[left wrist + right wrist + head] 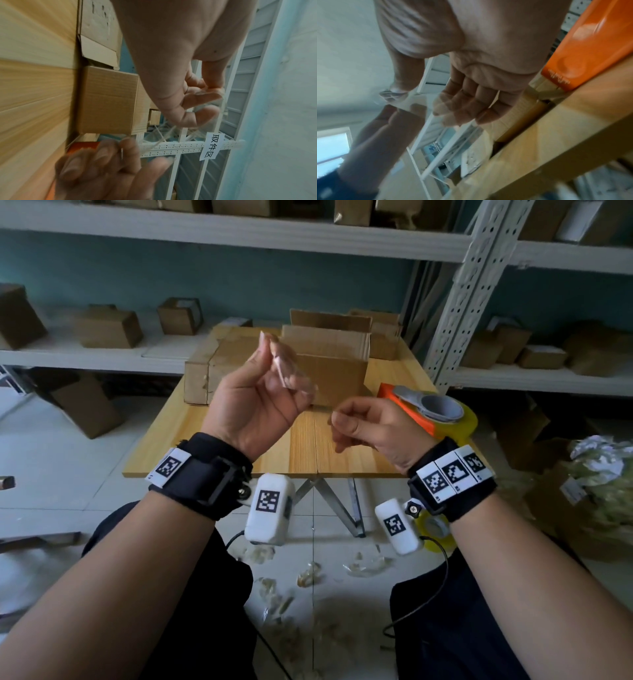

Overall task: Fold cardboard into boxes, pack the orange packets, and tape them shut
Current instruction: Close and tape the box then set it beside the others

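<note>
Nearest, the right hand point(363, 428) pinches one end of a crumpled strip of clear tape point(291, 373) with curled fingers. Just left of it and raised higher, the left hand point(260, 402), palm up, pinches the other end. Beyond both hands an open cardboard box point(339, 361) stands on the table point(308, 446). Right of the right hand lies an orange packet point(411, 412) under a tape roll point(445, 412).
</note>
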A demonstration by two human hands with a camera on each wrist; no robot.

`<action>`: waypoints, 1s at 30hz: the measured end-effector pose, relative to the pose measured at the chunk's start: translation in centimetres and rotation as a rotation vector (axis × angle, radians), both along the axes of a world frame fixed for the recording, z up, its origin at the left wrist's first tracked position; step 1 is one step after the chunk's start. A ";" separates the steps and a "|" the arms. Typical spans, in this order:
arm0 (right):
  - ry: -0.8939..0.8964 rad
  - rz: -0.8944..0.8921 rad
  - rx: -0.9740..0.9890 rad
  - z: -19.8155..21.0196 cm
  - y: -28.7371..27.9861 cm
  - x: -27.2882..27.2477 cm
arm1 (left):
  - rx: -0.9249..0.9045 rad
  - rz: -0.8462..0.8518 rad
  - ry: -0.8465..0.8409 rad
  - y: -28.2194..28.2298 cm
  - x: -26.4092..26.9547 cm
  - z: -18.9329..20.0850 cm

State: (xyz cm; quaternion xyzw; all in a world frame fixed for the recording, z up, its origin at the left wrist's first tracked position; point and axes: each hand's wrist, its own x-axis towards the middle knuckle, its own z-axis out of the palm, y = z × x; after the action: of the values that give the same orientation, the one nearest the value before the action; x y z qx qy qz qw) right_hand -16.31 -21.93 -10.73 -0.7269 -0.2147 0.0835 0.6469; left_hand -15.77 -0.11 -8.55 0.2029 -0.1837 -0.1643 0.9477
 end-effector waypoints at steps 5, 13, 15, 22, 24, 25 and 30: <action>-0.096 -0.067 -0.118 -0.5 -1.4 0.5 | -0.054 0.067 0.017 2.4 0.4 0.4; -0.127 -0.268 -0.080 0.0 -3.6 0.9 | -0.010 0.145 0.025 5.0 0.9 0.4; -0.126 -0.325 -0.014 0.3 -3.8 0.9 | 0.024 0.159 -0.021 5.3 0.9 0.4; -0.010 -0.380 0.483 4.4 -4.6 1.5 | 0.232 0.366 -0.241 6.0 2.7 3.6; -0.050 -0.379 0.577 6.1 -4.5 2.4 | 0.206 0.396 -0.258 5.2 4.0 5.7; -0.069 -0.386 0.610 6.9 -4.5 3.1 | 0.177 0.403 -0.260 4.5 4.7 6.9; -0.065 -0.436 0.763 8.4 -4.1 6.7 | -0.021 0.421 -0.001 -0.7 10.4 10.5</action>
State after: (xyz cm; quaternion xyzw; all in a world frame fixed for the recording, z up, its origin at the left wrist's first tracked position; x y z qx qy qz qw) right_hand -9.60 -26.01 -2.35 -0.4664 -0.0922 -0.1631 0.8645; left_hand -5.38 -0.82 2.00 0.2268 -0.1397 0.0392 0.9631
